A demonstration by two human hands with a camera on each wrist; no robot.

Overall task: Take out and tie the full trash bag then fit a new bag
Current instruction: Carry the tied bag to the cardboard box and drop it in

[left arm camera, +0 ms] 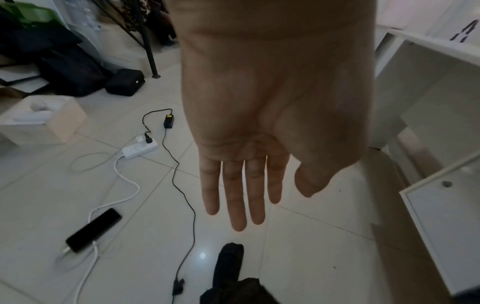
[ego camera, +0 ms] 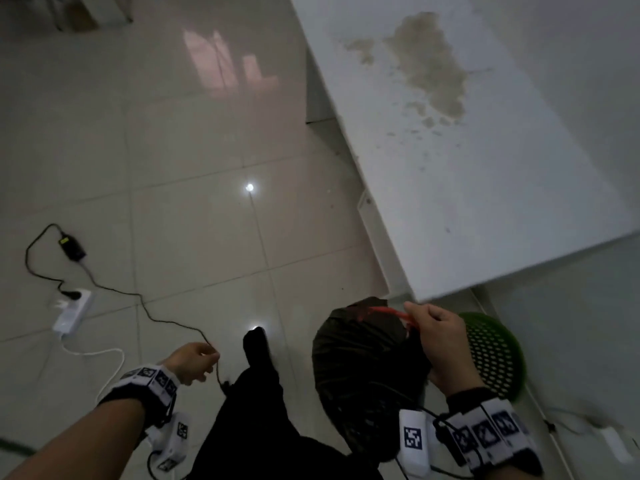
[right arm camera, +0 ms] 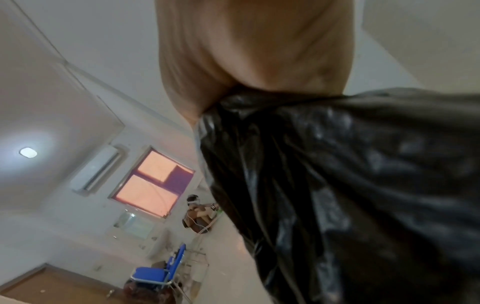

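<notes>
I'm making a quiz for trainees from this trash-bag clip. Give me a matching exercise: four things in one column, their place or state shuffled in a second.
Things:
1. black plastic trash bag
2. green perforated plastic bin
3. left hand
4. white power strip

Place or state:
A. on the floor tiles, far left
B. held up by its red drawstring in the right hand
C. fingers straight, holding nothing
D. below the white table's corner, behind the right hand

Pairs: 1-B, 2-D, 3-C, 4-A
</notes>
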